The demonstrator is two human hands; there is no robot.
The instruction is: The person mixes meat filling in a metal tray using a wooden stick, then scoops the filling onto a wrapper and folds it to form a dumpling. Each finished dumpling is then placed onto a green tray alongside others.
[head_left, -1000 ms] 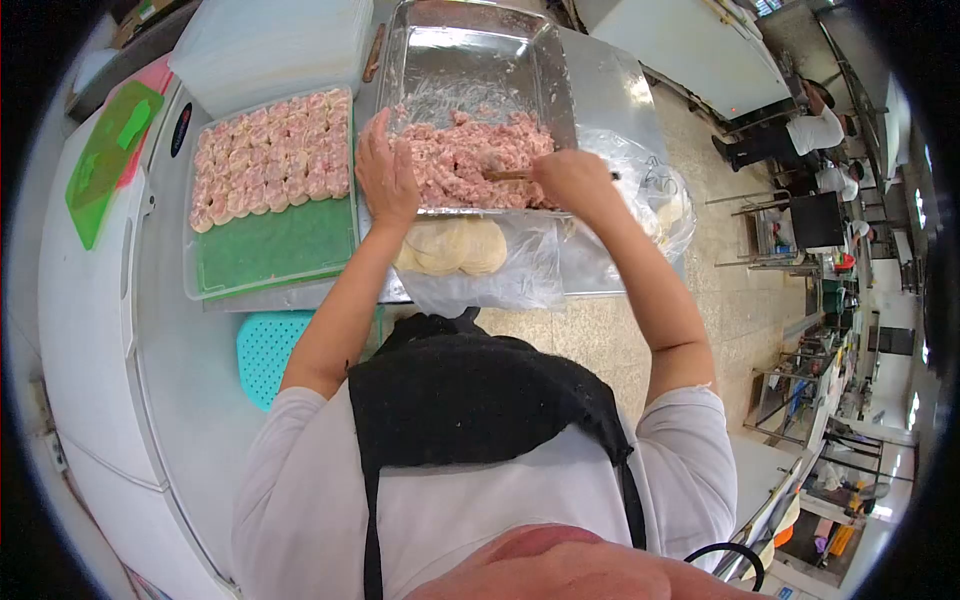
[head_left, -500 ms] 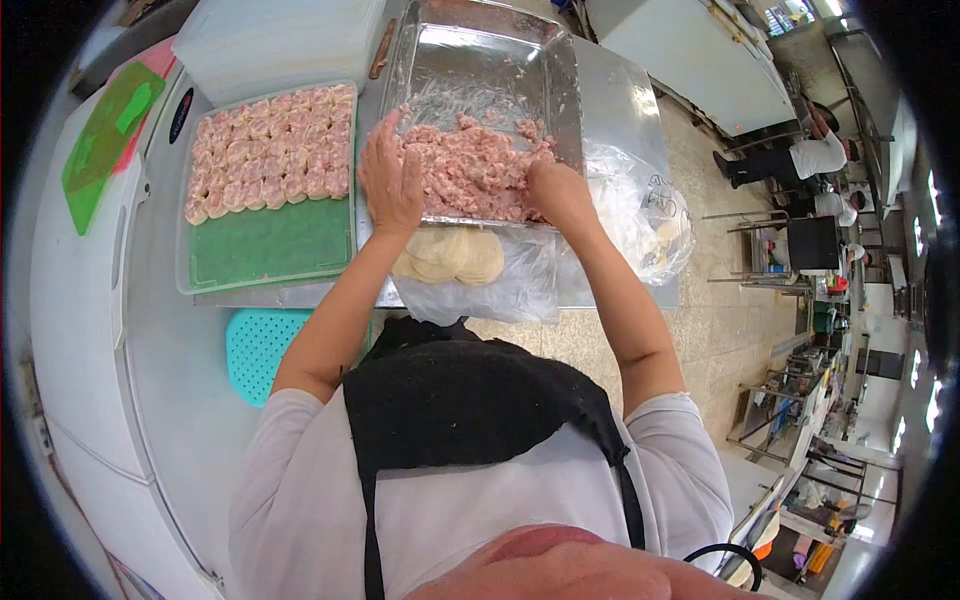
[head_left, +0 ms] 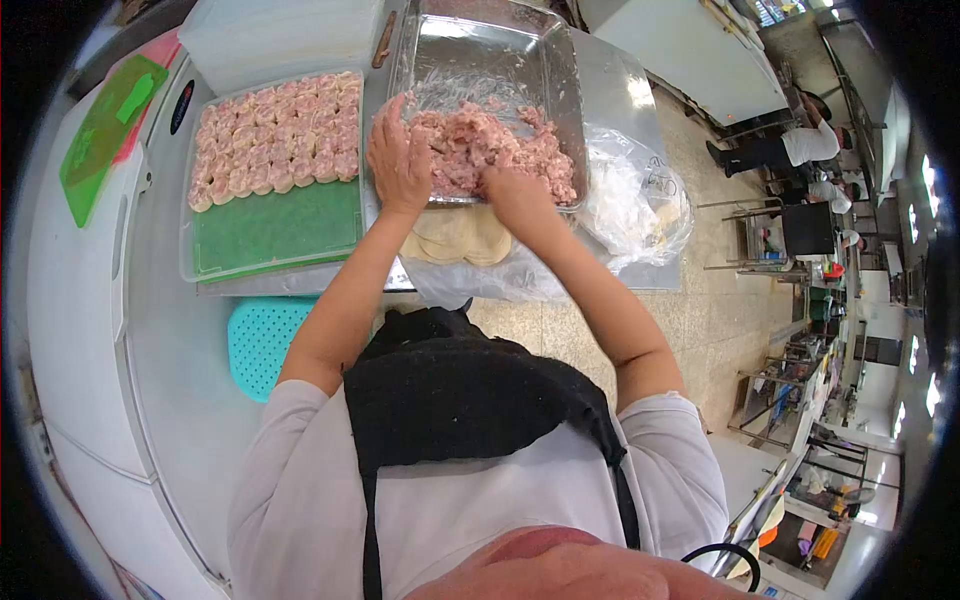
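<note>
A metal pan [head_left: 487, 30] holds a loose mound of pink ground meat [head_left: 470, 140] in its near half. My left hand [head_left: 402, 165] lies along the pan's left rim, its fingers stretched out beside the meat. Over the near side of the mound, my right hand [head_left: 518, 200] is closed; whatever it grips is hidden by the hand and the meat. Thin round dough wrappers [head_left: 460, 236] lie on clear plastic just in front of the pan. To the left, a tray [head_left: 270, 240] with a green base carries rows of meat-filled dumplings [head_left: 275, 135].
A plastic bag [head_left: 635, 200] lies right of the pan on the metal table [head_left: 610, 80]. A translucent bin [head_left: 280, 40] stands behind the dumpling tray. Lower left is a turquoise perforated basket [head_left: 265, 345]. Other people [head_left: 808, 145] are farther off at the right.
My right hand has moved left across the pan, and the meat is heaped higher in the middle. My left hand stays at the left rim.
</note>
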